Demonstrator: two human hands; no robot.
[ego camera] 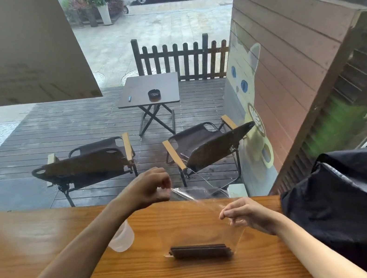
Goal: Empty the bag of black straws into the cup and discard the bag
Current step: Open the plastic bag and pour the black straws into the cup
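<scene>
Straws [201, 251] bunched at bag [205, 211] bottom; cup [122, 238] empty.

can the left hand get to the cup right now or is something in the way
Probably not at once. The left hand is raised and pinching the top edge of the clear bag, so it is occupied. The cup lies just under that forearm on the wooden counter, with nothing else blocking it.

Both bare arms reach forward. The left hand [148, 189] is up higher, curled into a loose fist with the fingers pinched together. The right hand [247, 213] sits lower, palm down, and its thumb and fingertips seem to be pinched together too.
</scene>
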